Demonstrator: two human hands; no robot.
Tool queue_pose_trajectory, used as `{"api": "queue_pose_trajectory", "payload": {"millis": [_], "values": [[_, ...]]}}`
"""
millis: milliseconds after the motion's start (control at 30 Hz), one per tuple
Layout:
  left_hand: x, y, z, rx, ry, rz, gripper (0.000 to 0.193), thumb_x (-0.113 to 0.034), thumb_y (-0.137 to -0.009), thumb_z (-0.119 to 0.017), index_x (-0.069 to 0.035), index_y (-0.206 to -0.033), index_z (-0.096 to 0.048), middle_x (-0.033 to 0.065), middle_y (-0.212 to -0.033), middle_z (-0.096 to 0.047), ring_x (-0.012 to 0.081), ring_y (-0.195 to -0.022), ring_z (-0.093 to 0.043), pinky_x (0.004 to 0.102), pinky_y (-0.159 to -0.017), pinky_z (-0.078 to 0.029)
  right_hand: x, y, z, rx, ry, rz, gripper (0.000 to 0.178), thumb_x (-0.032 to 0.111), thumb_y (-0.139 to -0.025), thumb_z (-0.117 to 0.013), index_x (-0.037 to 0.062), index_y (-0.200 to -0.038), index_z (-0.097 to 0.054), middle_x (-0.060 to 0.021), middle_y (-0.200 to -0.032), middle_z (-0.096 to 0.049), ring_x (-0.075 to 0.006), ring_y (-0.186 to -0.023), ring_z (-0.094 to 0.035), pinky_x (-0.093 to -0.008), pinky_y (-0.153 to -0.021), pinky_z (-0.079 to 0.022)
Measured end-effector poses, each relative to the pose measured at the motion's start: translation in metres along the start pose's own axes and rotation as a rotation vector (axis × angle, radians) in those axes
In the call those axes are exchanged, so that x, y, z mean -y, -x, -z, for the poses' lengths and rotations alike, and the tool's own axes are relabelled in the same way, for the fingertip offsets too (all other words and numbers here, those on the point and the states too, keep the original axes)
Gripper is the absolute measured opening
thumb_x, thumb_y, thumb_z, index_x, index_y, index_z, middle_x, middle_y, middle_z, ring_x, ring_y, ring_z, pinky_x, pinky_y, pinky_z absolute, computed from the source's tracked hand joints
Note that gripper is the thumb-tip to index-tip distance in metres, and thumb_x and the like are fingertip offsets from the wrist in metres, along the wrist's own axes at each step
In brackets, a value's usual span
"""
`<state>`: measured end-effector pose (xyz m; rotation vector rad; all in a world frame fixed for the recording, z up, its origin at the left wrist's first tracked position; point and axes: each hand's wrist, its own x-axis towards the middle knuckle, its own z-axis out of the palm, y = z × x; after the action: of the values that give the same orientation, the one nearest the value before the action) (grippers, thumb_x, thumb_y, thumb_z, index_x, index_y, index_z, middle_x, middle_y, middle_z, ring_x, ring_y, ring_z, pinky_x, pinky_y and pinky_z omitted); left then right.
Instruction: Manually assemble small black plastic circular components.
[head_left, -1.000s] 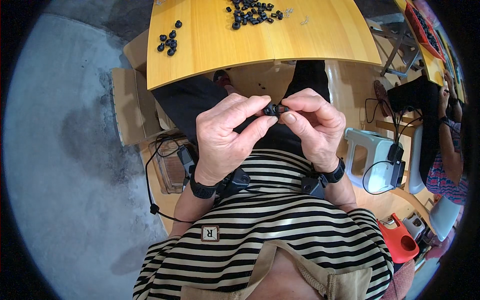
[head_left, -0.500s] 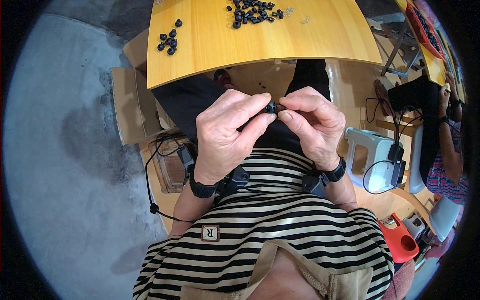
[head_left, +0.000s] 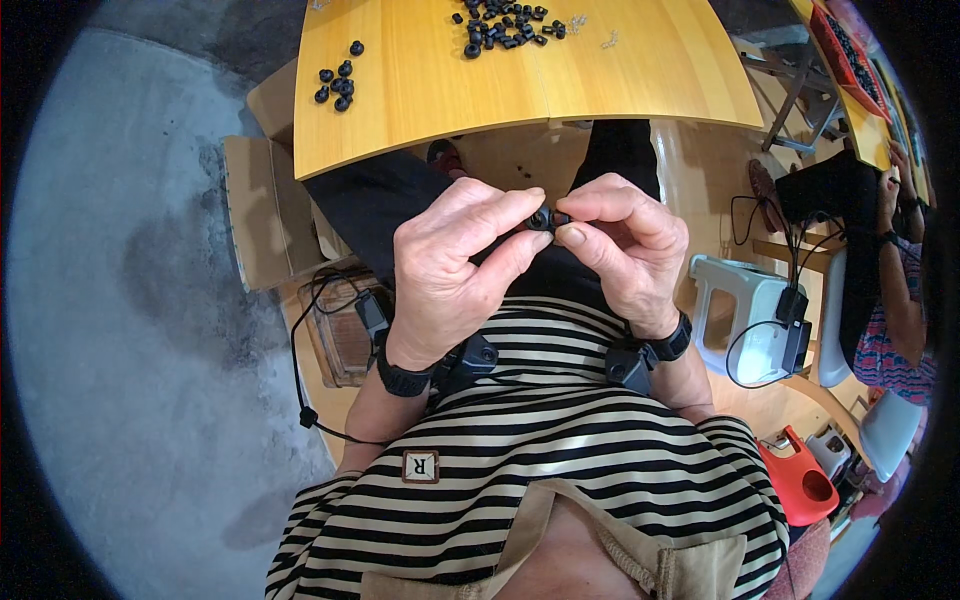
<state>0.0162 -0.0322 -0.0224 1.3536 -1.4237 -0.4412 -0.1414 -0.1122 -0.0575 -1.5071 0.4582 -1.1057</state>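
Above my lap, just short of the table's near edge, my two hands meet at a small black plastic part. My left hand [head_left: 448, 262] pinches the rounded black piece [head_left: 541, 218] between thumb and forefinger. From the other side, the thumb and forefinger of my right hand [head_left: 628, 248] are closed on a small black cylindrical piece [head_left: 561, 217]. The two pieces touch end to end; whether they are joined I cannot tell. Fingertips hide much of both.
On the yellow wooden table [head_left: 640, 75] lie a small group of round black parts [head_left: 345, 88] at left and a larger pile [head_left: 510, 38] farther back, with small clear bits [head_left: 611, 40] beside it. A cardboard box [head_left: 262, 215] stands left, a white stool [head_left: 738, 320] right. Another person's arm [head_left: 893, 270] shows far right.
My hands stay in nearly the same place. The rounded black piece has turned slightly between my fingers and shows a little more of its face.
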Motion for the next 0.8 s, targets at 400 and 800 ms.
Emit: {"api": "queue_pose_trajectory", "payload": {"millis": [400,800], "values": [[0.002,0.0017,-0.0006,-0.009,-0.012,-0.014,0.031,0.005,-0.069,-0.077,0.001,-0.099,-0.071,0.0095,-0.081,-0.066,0.0179,-0.07,-0.062,0.0271,-0.061,-0.049,0.0002,0.0028,-0.0022,0.0,-0.095,-0.088,0.017,0.0,-0.078,-0.075,-0.0007,-0.094,-0.07,-0.0095,-0.086,-0.067,-0.0125,-0.075,-0.06,-0.022,-0.062,-0.046],[0.0057,-0.0007,0.0036,0.042,-0.06,-0.09,0.031,0.005,-0.07,-0.076,0.004,-0.101,-0.07,0.0113,-0.085,-0.067,0.0192,-0.075,-0.063,0.0273,-0.066,-0.05,-0.0072,0.004,-0.0046,0.009,-0.245,-0.134,0.015,0.0,-0.082,-0.072,-0.0025,-0.097,-0.069,-0.0091,-0.091,-0.065,-0.0115,-0.077,-0.061,-0.0216,-0.066,-0.048]]}}
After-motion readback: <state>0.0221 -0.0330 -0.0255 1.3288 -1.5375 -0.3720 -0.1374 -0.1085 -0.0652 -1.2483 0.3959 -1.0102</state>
